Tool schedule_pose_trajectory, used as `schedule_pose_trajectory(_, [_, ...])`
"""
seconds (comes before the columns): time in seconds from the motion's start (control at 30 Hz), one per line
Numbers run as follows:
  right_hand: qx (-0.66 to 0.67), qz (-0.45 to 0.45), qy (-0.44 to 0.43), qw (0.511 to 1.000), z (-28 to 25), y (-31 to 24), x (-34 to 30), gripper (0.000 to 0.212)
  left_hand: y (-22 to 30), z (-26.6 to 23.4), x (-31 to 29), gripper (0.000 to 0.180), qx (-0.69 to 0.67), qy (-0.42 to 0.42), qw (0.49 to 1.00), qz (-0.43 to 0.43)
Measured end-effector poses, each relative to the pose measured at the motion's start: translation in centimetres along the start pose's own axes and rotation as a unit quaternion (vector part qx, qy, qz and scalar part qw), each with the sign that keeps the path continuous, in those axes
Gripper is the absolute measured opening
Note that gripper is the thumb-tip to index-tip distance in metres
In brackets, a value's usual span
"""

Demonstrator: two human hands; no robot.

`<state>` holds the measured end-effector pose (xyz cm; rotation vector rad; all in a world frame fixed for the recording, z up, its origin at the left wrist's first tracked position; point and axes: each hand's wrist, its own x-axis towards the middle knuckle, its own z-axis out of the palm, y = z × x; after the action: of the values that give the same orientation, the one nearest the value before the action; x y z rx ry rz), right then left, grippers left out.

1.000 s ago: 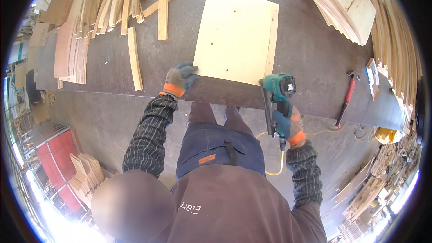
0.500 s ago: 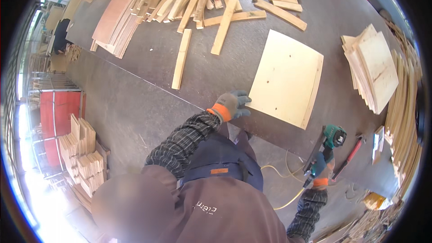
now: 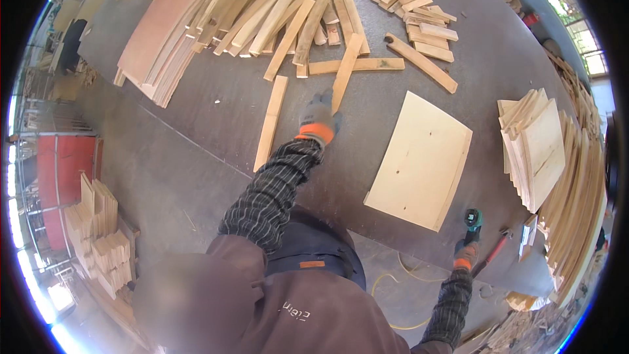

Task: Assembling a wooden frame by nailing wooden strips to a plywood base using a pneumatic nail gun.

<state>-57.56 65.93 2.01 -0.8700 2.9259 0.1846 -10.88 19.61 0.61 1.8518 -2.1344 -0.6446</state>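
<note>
My left hand, in a grey glove with an orange cuff, reaches over the dark table with its fingers stretched out. It is right beside the near end of a slanting wooden strip; whether it touches the strip I cannot tell. Another strip lies alone to its left. My right hand is wrapped round the handle of a teal and black nail gun at the table's near edge. Between the hands lies a pale, flat wooden panel with a few dark spots.
Piled wooden strips and short blocks cover the far side. Pinkish boards are stacked far left, pale panels at right. A red-handled hammer lies beside the nail gun. A yellow hose hangs below the table edge.
My left hand has left the panel's near left corner and moved up and left to the slanting strip. The nail gun, still in my right hand, has turned. The whole view has shifted.
</note>
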Motion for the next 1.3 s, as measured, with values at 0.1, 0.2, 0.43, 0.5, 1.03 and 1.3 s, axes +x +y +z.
schedule_pose_trajectory(0.1, [-0.020,0.026,-0.050,0.998,4.6,5.3,1.7,0.030,-1.7,0.5,-2.6,0.061,-0.019,-0.003,0.998,0.057])
schedule_pose_trajectory(0.2, [-0.002,0.041,-0.032,0.999,7.7,5.9,2.1,0.029,-5.2,-1.2,-9.3,0.061,-0.028,-0.040,0.994,0.096])
schedule_pose_trajectory(0.43, [0.050,0.126,-0.051,0.989,11.5,4.7,1.4,0.026,-2.7,-7.2,-4.7,0.046,-0.058,-0.022,0.994,0.087])
schedule_pose_trajectory(0.5, [0.058,0.149,-0.058,0.985,10.1,3.4,1.6,0.029,-1.4,-6.5,0.4,0.044,-0.037,0.045,0.987,0.151])
schedule_pose_trajectory(1.03, [-0.201,0.011,-0.011,0.979,15.4,20.2,5.2,0.025,2.0,-1.2,8.0,0.047,-0.500,-0.358,0.788,-0.025])
schedule_pose_trajectory(1.3, [0.051,0.048,-0.012,0.997,15.2,7.8,3.7,0.017,7.6,5.3,-10.2,0.041,-0.587,-0.300,0.719,-0.220])
